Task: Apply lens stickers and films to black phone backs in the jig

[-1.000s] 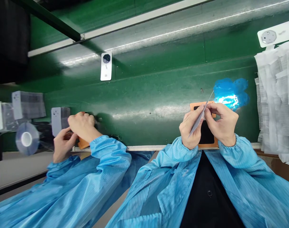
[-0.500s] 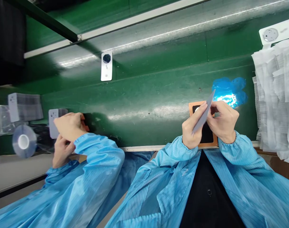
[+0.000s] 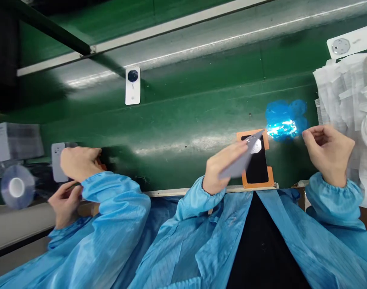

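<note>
Step in hand looks like handling a thin grey panel (image 3: 239, 162) with the left hand (image 3: 224, 168) over an orange frame (image 3: 270, 176) on the green worktop (image 3: 171, 120). Panel is tilted, far end above the frame's upper part, near end off to the left; blur hides whether it touches anything. Frame holds a black plate (image 3: 257, 170) with a white round patch (image 3: 255, 146). Next move probably calls for a light edge grip and careful tilt control, since the panel looks thin. Left hand is closed on the panel, fingers along its side, thumb hidden. Right hand (image 3: 331, 154) is well apart from the left, just beside the blue film (image 3: 281, 118), fingers curled, thumb and forefinger nearly meeting; can't tell if tips touch or pinch something. White sheets (image 3: 337, 100) sit by the right hand, white panel (image 3: 132, 96) lies farther up the worktop. Co-worker at left: one hand (image 3: 79, 162) over a grey stack (image 3: 58, 162), other hand (image 3: 66, 202) just below, grip unclear; tape roll (image 3: 17, 187) nearby.
</note>
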A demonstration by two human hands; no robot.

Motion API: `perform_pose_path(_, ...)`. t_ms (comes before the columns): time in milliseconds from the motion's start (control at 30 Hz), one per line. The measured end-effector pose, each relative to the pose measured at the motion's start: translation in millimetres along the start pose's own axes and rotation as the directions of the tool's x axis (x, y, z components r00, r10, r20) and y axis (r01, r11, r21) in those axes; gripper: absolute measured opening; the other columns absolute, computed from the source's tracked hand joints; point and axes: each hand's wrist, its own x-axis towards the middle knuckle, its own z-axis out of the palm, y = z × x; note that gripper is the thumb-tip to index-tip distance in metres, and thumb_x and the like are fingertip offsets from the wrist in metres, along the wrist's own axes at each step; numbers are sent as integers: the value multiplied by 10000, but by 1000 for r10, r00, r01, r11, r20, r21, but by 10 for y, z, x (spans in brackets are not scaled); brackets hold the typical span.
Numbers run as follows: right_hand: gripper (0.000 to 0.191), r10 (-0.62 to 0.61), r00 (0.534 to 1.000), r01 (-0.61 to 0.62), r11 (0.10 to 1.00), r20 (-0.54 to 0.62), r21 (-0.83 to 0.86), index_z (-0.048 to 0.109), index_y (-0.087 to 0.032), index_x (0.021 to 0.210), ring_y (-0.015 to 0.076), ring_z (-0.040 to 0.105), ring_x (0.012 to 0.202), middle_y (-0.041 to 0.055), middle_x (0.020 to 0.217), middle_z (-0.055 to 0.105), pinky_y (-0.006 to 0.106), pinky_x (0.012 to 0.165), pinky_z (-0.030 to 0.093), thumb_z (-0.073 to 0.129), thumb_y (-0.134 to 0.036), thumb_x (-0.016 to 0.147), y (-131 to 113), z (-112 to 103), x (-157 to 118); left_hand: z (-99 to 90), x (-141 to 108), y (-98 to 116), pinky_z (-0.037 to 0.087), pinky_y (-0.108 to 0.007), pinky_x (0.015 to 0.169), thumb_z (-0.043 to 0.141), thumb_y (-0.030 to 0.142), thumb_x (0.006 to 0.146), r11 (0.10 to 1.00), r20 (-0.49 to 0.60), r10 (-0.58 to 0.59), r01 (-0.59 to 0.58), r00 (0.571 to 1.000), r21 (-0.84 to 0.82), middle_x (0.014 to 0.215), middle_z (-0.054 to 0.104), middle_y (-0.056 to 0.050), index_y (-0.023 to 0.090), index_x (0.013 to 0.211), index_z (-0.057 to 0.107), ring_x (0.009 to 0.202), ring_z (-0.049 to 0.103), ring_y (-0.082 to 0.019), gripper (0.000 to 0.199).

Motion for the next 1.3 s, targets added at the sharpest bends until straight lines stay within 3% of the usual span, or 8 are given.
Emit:
perform_pose_path(67,89,-227,972,220,971,66,94,747,-244,1000,204,725,738,32,912,775,362,677,604,697,-241,927,-145,-54,-147,48,-34,28,547,-485,1182,566,250,1059,940,215,189,-240,958,242,1479,649,-139,205,1469,614,1418,600,-290,415)
perform_pose_path(133,240,-477,867,458,877,146,145,740,-220,1138,219,762,916,70,1108,779,362,811,643,690,-136,919,-227,-38,-266,127,-65,0,570,-464,1153,554,178,1052,812,313,262,-384,913,439,1451,661,-169,165,1460,602,1433,584,-291,411)
perform_pose_path(200,351,-620,752,601,784,224,153,706,-195,1259,246,750,1066,112,1239,750,389,929,643,659,-79,931,-251,34,-355,213,-100,-56,590,-441,1127,538,125,1046,710,357,272,-437,894,552,1417,684,-163,156,1445,598,1426,593,-281,405)
perform_pose_path(300,401,-680,679,669,728,279,148,677,-160,1320,261,741,1097,140,1260,742,416,967,642,614,-39,944,-223,170,-430,304,-160,-115,586,-433,1135,515,127,1055,669,371,253,-439,894,600,1434,675,-152,153,1476,556,1457,561,-273,424)
perform_pose_path(533,421,-689,665,690,714,288,117,676,-144,1337,253,743,1139,148,1293,741,405,994,646,524,-6,969,-153,301,-440,287,-231,-128,556,-436,1165,496,112,1049,693,371,166,-376,914,615,1469,645,-186,128,1495,531,1466,550,-291,447)
perform_pose_path(700,421,-670,638,703,708,379,68,709,-170,1327,285,730,1182,131,1273,760,474,1008,632,508,-37,982,-128,373,-349,275,-199,-243,583,-473,1113,499,95,1035,658,398,97,-359,912,662,1442,650,-223,139,1450,568,1416,596,-340,423)
perform_pose_path(1033,619,-607,575,759,646,548,-81,435,-32,1578,371,486,1497,218,1585,522,564,1219,436,469,-40,960,-176,511,-374,341,-169,-397,455,-609,1203,635,79,911,674,420,-54,-277,906,684,1651,419,-245,192,1492,551,1598,300,-424,597)
perform_pose_path(1300,721,-623,542,787,611,564,-81,300,-24,1644,373,522,1467,237,1575,524,559,1217,444,484,-64,948,-182,434,-445,341,-253,-273,460,-593,1175,583,109,913,636,419,-41,-300,907,711,1584,498,-264,155,1450,585,1465,499,-405,539)
